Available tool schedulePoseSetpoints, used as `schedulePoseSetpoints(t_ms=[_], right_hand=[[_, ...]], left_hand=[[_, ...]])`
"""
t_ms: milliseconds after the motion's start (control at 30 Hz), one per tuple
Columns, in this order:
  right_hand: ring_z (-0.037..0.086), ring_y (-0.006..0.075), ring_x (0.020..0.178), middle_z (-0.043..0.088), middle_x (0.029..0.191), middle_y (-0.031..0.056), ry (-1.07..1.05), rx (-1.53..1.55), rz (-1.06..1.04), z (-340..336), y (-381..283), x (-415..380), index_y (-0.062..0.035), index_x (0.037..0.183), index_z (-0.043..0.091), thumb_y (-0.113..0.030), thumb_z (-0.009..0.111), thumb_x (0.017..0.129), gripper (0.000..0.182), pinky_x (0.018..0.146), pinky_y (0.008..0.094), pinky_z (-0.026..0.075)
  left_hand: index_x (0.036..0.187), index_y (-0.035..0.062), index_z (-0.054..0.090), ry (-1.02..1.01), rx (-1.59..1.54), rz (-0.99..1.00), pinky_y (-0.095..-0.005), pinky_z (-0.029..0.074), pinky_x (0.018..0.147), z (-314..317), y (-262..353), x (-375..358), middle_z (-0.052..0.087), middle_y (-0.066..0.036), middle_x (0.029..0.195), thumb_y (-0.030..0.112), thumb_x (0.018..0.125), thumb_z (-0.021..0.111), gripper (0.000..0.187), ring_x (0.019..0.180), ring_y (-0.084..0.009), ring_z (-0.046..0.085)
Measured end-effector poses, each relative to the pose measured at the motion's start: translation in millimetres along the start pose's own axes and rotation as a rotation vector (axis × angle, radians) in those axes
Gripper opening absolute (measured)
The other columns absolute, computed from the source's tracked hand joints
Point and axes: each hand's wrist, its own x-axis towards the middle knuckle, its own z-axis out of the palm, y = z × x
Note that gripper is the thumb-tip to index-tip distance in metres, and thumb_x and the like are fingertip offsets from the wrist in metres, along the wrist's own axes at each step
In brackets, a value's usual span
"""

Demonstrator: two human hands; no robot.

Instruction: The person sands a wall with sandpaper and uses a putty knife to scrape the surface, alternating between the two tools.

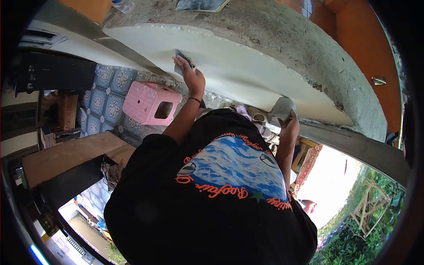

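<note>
My left hand (193, 80) is closed on a flat grey putty knife (178, 70), its blade lying against the white curved wall (229, 57). Part of the tool is covered by my fingers. Lower and to the right, my right hand (290, 128) grips a grey, wide, curved piece (282, 108) by its edge, near the bottom of the same wall. Its exact kind cannot be made out. The wall's face is smooth and pale, with a rough bare concrete ledge (282, 37) along its top.
A pink plastic stool (140, 106) stands on patterned tiles (101, 95) to the left. Several shoes (260, 118) lie at the wall's foot. On the ledge are a grey sheet (201, 4) and a clear plastic cup (125, 5). A bright opening (329, 181) with plants is at right.
</note>
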Motion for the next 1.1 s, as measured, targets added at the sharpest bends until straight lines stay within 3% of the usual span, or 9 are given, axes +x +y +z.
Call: schedulePoseSetpoints(t_ms=[133, 267, 400, 433, 600, 667, 800, 1000, 1100], right_hand=[[0.056, 0.024, 0.103, 0.053, 0.116, 0.0109, 0.048, 0.267, 0.159, 22.9, -26.9, -10.4, -0.003, 0.121, 0.047, -0.024, 0.049, 0.09, 0.037, 0.082, 0.0413, 0.048], [0.055, 0.0245, 0.103, 0.053, 0.115, 0.0112, 0.009, 0.173, 0.072, 3.1, 3.7, -4.2, -0.0021, 0.119, 0.048, -0.023, 0.049, 0.09, 0.035, 0.082, 0.0416, 0.049], [0.055, 0.0247, 0.104, 0.052, 0.114, 0.0124, 0.121, 0.32, 0.163, 13.4, -20.4, -20.7, -0.0009, 0.117, 0.048, -0.024, 0.049, 0.09, 0.035, 0.081, 0.0417, 0.05], [0.055, 0.0247, 0.104, 0.052, 0.114, 0.0124, 0.132, 0.322, 0.165, 8.2, -17.4, -24.5, -0.0009, 0.117, 0.048, -0.024, 0.049, 0.09, 0.035, 0.081, 0.0417, 0.05], [0.054, 0.0239, 0.103, 0.052, 0.113, 0.0125, 0.089, 0.07, -0.033, -33.7, 22.3, -16.7, 0.0016, 0.115, 0.05, -0.023, 0.051, 0.09, 0.035, 0.08, 0.0405, 0.051], [0.055, 0.0242, 0.102, 0.053, 0.113, 0.0124, 0.115, 0.065, 0.006, -18.5, 7.1, -18.8, 0.0016, 0.115, 0.049, -0.023, 0.051, 0.09, 0.036, 0.08, 0.0395, 0.051], [0.056, 0.0169, 0.089, 0.055, 0.101, 0.0077, 0.213, 0.307, 0.186, 9.0, -25.4, -23.7, 0.0001, 0.109, 0.055, -0.022, 0.054, 0.088, 0.03, 0.073, 0.0293, 0.05], [0.055, 0.0169, 0.093, 0.054, 0.102, 0.0092, 0.103, 0.09, -0.031, -6.7, 3.1, -4.8, 0.0003, 0.109, 0.055, -0.023, 0.052, 0.089, 0.031, 0.075, 0.0305, 0.05], [0.054, 0.0164, 0.096, 0.053, 0.106, 0.0093, 0.117, 0.3, 0.201, 18.6, -23.7, -21.2, 0.0009, 0.11, 0.054, -0.021, 0.05, 0.089, 0.03, 0.077, 0.0302, 0.05]], left_hand=[[0.138, -0.0096, 0.004, 0.043, -0.194, 0.202, -0.0437, 0.014, 0.11, -6.2, 92.1, 23.4, 0.001, -0.036, 0.142, -0.008, 0.069, 0.044, 0.08, 0.133, -0.0471, 0.006], [0.138, -0.0027, 0.018, -0.478, -0.004, 0.735, -0.0481, 0.021, 0.108, 14.9, 63.0, -48.0, 0.011, -0.03, 0.143, -0.01, 0.064, 0.047, 0.08, 0.133, -0.0462, 0.014], [0.139, -0.0055, 0.011, -0.152, -0.065, -0.588, -0.0428, 0.017, 0.111, 46.0, -11.8, -46.5, 0.004, -0.03, 0.144, -0.005, 0.075, 0.042, 0.071, 0.134, -0.0442, 0.01], [0.139, -0.0055, 0.011, -0.164, -0.063, -0.587, -0.0428, 0.017, 0.111, 46.5, -14.2, -33.6, 0.004, -0.03, 0.144, -0.005, 0.075, 0.042, 0.071, 0.134, -0.0442, 0.01], [0.135, -0.0141, 0.006, -0.046, -0.159, 0.007, -0.0419, 0.013, 0.111, 38.4, 65.4, -25.7, 0.006, -0.037, 0.141, -0.008, 0.073, 0.043, 0.073, 0.134, -0.0441, 0.009], [0.135, -0.0134, 0.007, -0.478, -0.089, 0.453, -0.0424, 0.016, 0.11, 21.7, 53.9, -66.0, 0.006, -0.036, 0.141, -0.009, 0.071, 0.045, 0.075, 0.133, -0.0446, 0.009], [0.136, -0.0126, 0.008, -0.135, -0.089, -0.337, -0.0389, 0.013, 0.112, 31.8, 1.8, -63.6, 0.006, -0.032, 0.143, -0.009, 0.074, 0.042, 0.071, 0.135, -0.0405, 0.009], [0.136, -0.0138, 0.003, 0.013, -0.224, 0.012, -0.0405, 0.01, 0.112, 26.8, 89.7, -7.2, 0.001, -0.037, 0.141, -0.006, 0.074, 0.044, 0.075, 0.134, -0.0436, 0.005], [0.135, -0.0137, 0.005, -0.366, -0.108, 0.343, -0.0415, 0.014, 0.111, 18.7, 58.2, -47.8, 0.002, -0.037, 0.14, -0.009, 0.07, 0.046, 0.076, 0.134, -0.0443, 0.006]])
